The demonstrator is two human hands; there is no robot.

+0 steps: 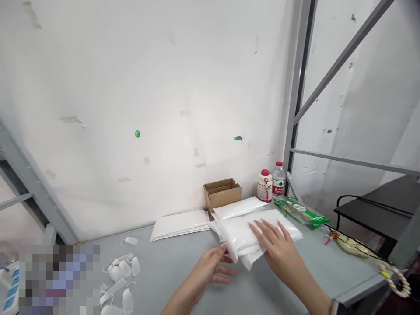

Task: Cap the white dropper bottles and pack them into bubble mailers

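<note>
A stack of white plastic mailer bags [243, 234] lies on the grey table [170, 267]. My right hand [274, 245] rests flat on top of the stack, fingers stretched out. My left hand [210, 267] is at the stack's near left corner, its fingertips pinching the edge of a bag. More white padded envelopes [180, 224] lie flat to the left, and another envelope [238, 207] lies behind the stack.
A small open cardboard box [222, 193] stands against the white wall. Beside it are a water bottle [278, 180] and a white red-capped bottle [264, 185]. A green packet [303, 212] lies at the right. Small clear plastic pieces [121, 271] are scattered at the left. Grey shelf struts [297, 96] rise at the right.
</note>
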